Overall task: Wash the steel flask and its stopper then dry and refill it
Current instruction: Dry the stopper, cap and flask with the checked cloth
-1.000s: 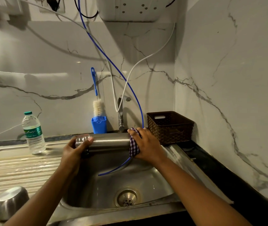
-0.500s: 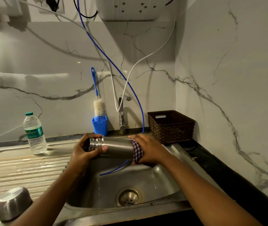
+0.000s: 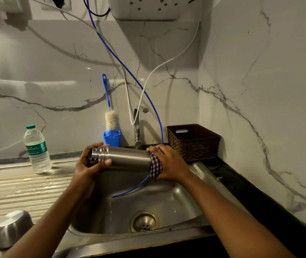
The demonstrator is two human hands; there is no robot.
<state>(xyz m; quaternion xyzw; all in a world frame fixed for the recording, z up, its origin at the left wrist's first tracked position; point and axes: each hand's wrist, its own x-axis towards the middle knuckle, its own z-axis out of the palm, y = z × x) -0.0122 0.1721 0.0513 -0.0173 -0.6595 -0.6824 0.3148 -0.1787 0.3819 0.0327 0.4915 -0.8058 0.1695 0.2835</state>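
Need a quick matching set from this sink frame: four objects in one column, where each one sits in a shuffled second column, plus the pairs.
Objects
1. steel flask
2. checked cloth
3. bottle brush
4. plastic water bottle

Places
A. standing in the blue holder by the tap
B. held sideways over the sink, left hand at its ridged end
C. upright on the ribbed drainboard
D. pressed on the flask's other end by the right hand

Pairs: 1-B, 2-D, 3-A, 4-C
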